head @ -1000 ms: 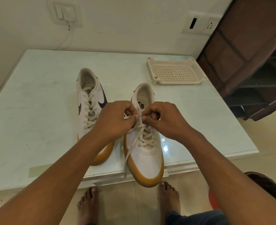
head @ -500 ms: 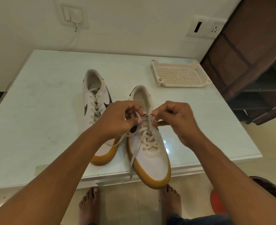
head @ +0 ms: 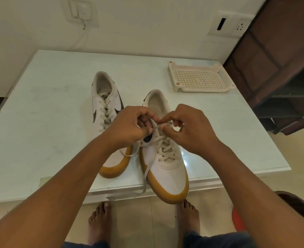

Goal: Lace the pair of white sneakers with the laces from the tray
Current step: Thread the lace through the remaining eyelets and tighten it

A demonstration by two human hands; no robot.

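Tabletop glossy white, wall socket behind — left hand, right hand pinching lace

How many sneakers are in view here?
2. The left sneaker sits laced on the table; the right sneaker is beside it at the table's near edge, toe overhanging, where the left hand and right hand pinch its lace. None seem hidden.

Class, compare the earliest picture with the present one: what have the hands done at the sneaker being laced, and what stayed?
The right hand has drawn slightly rightward from the left hand, pinching the cream lace by its tip above the nearer white, gum-soled sneaker. The left hand still grips the lace at the top eyelets. The far laced white sneaker and the perforated cream plastic tray stayed put.
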